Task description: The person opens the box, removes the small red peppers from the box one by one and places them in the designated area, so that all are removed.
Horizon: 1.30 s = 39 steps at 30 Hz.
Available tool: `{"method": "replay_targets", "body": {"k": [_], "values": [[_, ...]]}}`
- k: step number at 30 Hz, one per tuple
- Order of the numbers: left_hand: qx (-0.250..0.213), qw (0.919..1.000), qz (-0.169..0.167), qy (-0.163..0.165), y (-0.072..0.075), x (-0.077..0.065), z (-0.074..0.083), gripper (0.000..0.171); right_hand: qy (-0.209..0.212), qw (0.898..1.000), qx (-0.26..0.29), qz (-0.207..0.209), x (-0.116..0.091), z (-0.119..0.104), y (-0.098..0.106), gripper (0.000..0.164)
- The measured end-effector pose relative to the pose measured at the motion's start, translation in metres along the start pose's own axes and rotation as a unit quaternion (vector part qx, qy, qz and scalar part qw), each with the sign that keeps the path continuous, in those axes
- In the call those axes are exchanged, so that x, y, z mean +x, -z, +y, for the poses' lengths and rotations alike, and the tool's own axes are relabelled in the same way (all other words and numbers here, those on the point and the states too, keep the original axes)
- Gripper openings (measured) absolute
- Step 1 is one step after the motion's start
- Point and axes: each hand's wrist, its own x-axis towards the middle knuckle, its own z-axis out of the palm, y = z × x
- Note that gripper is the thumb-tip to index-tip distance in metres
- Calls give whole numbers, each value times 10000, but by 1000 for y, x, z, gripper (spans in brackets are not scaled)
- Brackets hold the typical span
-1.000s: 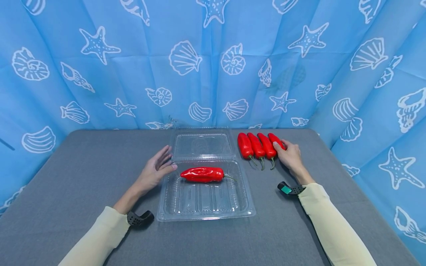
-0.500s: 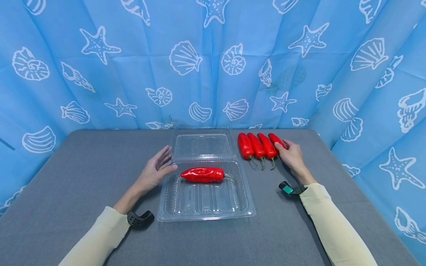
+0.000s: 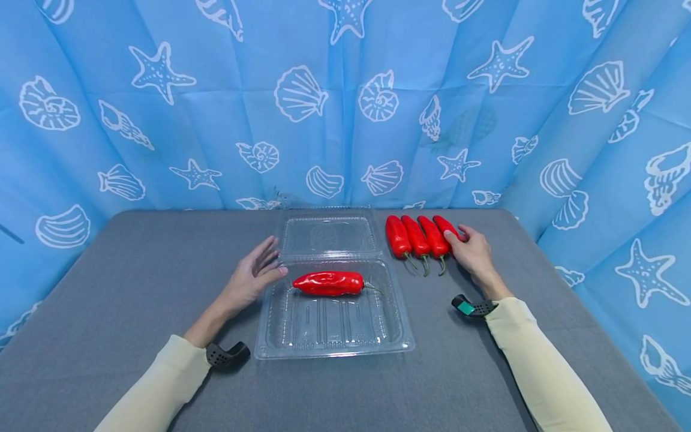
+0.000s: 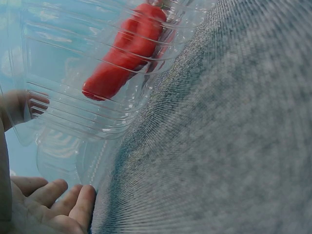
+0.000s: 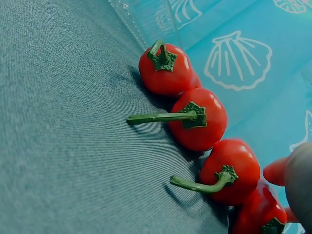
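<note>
A clear plastic clamshell container (image 3: 264, 348) lies unfolded in the middle of the table, its lid (image 3: 329, 235) toward the back. Inside it, one red pepper (image 3: 328, 284) lies sideways, stem to the right. My left hand (image 3: 245, 283) is beside the container's left edge, fingers spread and holding nothing; its thumb reaches over the rim. To the right of the lid, several red peppers (image 3: 415, 235) lie side by side, stems toward me. My right hand (image 3: 472, 253) holds the rightmost pepper (image 3: 444, 224) between thumb and fingers; the hand partly hides it.
A grey cloth covers the table (image 3: 162, 264). Behind it hangs a blue curtain (image 3: 227, 126) with white shells and starfish. Each wrist wears a black camera mount, such as the right mount (image 3: 472, 307).
My right hand and the rightmost pepper shift only very slightly. The left hand, the container and the other peppers stay where they were.
</note>
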Motion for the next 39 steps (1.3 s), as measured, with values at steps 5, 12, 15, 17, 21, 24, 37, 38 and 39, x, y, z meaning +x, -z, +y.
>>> {"method": "replay_targets", "body": {"k": [5, 12, 15, 17, 21, 24, 37, 38, 39], "values": [[3, 10000, -2, 27, 0, 0, 0, 86, -56, 10000, -43, 50, 1, -1, -1, 68], [-39, 10000, -14, 15, 1, 1, -1, 86, -32, 10000, -1, 67, 0, 0, 0, 68], [-34, 10000, -15, 21, 1, 1, -1, 86, -47, 10000, 42, 61, 0, 0, 1, 68], [-24, 10000, -19, 13, 1, 1, -1, 86, -66, 10000, 52, 47, -1, 0, 2, 69], [17, 10000, -15, 10, 1, 1, -1, 86, -84, 9999, 10, 78, -1, -1, 3, 69], [66, 10000, -6, 25, 1, 1, -2, 87, -46, 9998, -4, 167, -2, -4, 5, 68], [30, 10000, -13, 35, 1, 0, -2, 86, 329, 9989, -6, 348, -15, -25, 13, 66], [4, 10000, -15, 21, 1, 0, -2, 86, 393, 9988, 10, 306, -16, -27, 14, 66], [-20, 10000, -18, 12, 1, 0, -1, 86, 465, 9986, 8, 254, -18, -30, 15, 67]]}}
